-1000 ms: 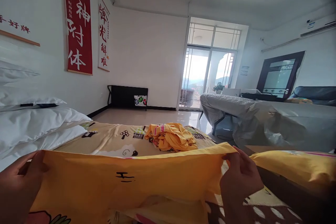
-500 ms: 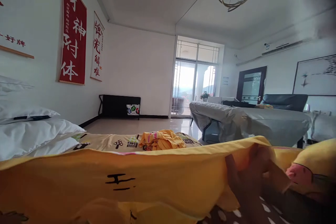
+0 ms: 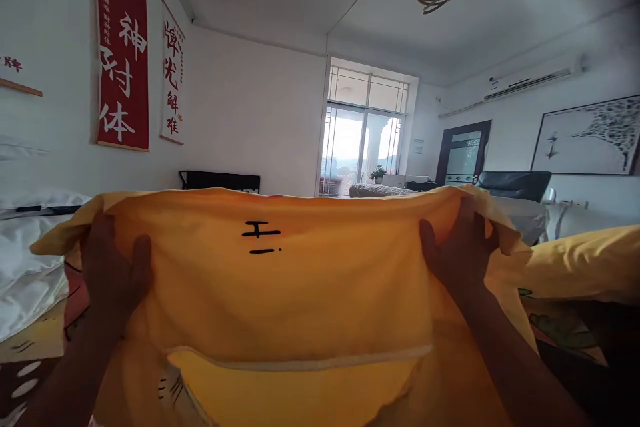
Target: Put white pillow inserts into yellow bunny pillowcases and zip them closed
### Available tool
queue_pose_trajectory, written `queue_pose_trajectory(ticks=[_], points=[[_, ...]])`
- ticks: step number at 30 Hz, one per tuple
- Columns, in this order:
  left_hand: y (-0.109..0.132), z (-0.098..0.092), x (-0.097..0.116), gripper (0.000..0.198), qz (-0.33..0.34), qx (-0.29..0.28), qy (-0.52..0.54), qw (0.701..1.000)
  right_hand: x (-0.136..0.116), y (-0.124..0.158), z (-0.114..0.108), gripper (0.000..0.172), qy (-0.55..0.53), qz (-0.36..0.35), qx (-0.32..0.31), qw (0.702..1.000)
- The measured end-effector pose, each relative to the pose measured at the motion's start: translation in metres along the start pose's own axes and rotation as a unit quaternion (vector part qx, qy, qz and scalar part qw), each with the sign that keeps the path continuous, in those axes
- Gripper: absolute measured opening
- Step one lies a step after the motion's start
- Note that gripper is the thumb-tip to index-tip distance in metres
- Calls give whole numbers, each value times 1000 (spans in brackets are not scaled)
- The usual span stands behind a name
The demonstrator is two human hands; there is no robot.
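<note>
A yellow pillowcase [image 3: 300,280] with black print stretches upright across the lower middle of the head view. My left hand [image 3: 113,263] grips its upper left corner area, thumb on the near side and fingers behind the cloth. At the upper right, my right hand [image 3: 463,243] holds the same edge in a similar way, some fingers hidden by fabric. Between the hands the top edge runs nearly straight. Lower down, a pale hem crosses the cloth above a lighter yellow layer. Loose corners flop outward beyond both hands.
White pillows [image 3: 30,280] lie at the left on patterned bedding [image 3: 30,333]. A plump yellow piece [image 3: 590,263] rests at the right. Farther back stand a dark folded frame [image 3: 220,180], a covered table [image 3: 380,191] and a dark chair [image 3: 515,185] near a glass door [image 3: 345,147].
The pillowcase has risen and now hides the bedding and folded yellow cloth behind it. My left hand has come into clear view on its left side; my right hand has moved up and left.
</note>
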State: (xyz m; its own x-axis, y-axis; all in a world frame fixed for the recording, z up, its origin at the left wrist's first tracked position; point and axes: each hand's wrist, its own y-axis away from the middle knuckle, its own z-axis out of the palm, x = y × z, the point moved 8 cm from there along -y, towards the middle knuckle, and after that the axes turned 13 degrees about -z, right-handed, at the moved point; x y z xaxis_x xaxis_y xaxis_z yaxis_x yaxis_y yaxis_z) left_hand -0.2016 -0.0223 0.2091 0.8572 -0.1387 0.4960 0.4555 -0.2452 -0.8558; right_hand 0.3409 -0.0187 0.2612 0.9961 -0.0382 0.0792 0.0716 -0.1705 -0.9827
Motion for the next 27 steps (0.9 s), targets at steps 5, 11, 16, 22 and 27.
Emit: queue_pose_trajectory(ticks=[5, 11, 16, 22, 27], points=[[-7, 41, 20, 67, 44, -40, -38, 998, 0, 3, 47, 72, 14, -27, -75, 997], [17, 122, -4, 75, 103, -185, -99, 972, -6, 49, 131, 77, 14, -74, -161, 984], [57, 195, -42, 76, 126, -269, -154, 942, -5, 108, 206, 75, 7, -70, -239, 968], [106, 292, -83, 70, 99, -340, -210, 911, -13, 170, 294, 71, -12, -88, -318, 944], [150, 352, -130, 66, 9, -427, -235, 873, -10, 240, 358, 69, -24, -85, -412, 907]])
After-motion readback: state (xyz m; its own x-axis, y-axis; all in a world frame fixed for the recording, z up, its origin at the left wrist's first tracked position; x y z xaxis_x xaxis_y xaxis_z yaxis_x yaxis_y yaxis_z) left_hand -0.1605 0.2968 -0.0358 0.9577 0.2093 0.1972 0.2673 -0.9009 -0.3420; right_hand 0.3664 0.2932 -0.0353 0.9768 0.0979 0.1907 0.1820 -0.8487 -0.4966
